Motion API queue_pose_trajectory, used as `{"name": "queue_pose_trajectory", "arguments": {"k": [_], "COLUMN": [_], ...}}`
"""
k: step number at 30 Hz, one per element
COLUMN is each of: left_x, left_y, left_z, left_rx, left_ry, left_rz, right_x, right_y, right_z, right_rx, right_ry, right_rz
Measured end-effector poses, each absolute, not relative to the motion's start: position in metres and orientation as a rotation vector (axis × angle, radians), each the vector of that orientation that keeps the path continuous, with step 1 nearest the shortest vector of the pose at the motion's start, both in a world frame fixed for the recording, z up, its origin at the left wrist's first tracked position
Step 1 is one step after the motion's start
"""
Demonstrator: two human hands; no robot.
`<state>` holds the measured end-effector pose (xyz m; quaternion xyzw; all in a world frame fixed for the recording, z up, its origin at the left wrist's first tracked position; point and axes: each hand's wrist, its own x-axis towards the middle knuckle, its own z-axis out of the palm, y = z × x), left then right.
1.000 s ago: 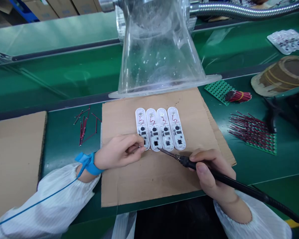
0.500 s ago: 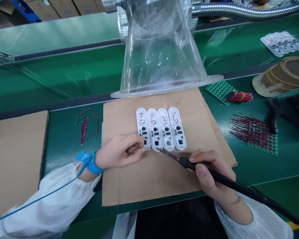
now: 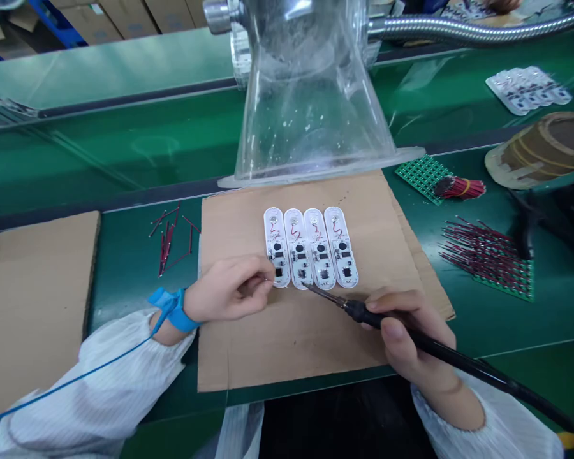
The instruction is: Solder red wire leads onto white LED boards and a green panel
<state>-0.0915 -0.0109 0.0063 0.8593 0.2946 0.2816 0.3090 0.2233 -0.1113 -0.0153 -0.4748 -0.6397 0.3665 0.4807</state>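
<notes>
My right hand (image 3: 411,328) grips a black soldering iron (image 3: 440,349) like a pen. Its metal tip meets the lower end of a white oblong circuit board (image 3: 298,250), second from the left in a row of several. My left hand (image 3: 234,288) is closed in a pinch beside the lower end of the leftmost board (image 3: 277,247). From its fingertips a thin strand of solder wire (image 3: 287,286) runs toward the iron's tip; most of it is hidden by the fingers. Each board carries dark chips and short red wires. A blue wrist strap (image 3: 175,311) circles my left wrist.
Beneath the boards lies a cardboard sheet (image 3: 249,357). A clear fume hood (image 3: 316,121) hangs just beyond. Loose dark red wires (image 3: 166,245) lie left; green boards (image 3: 423,177), a wire bundle (image 3: 463,187) and a taped roll (image 3: 540,150) sit right.
The left hand has drawn back slightly to the left from the iron's tip. The soldering iron stays at nearly the same spot on the second board. The whole view has shifted a little.
</notes>
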Motion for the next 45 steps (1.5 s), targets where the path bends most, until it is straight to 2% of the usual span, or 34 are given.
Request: {"name": "queue_pose_trajectory", "arguments": {"k": [4, 10, 18, 45], "left_x": [-0.108, -0.122, -0.115, -0.111], "left_y": [-0.005, -0.003, -0.007, -0.007], "left_z": [0.013, 0.006, 0.005, 0.007], "left_rx": [2.105, 1.947, 2.046, 2.118], "left_ry": [0.959, 0.809, 0.88, 0.884], "left_rz": [0.836, 0.849, 0.813, 0.751], "right_x": [0.223, 0.205, 0.207, 0.197], "right_y": [-0.114, -0.105, -0.105, -0.094], "right_z": [-0.011, -0.004, -0.018, -0.001], "right_rx": [-1.147, -1.202, -1.209, -1.225], "right_ry": [-1.436, -1.417, -1.515, -1.715], "right_rz": [0.867, 0.909, 0.971, 0.859]}}
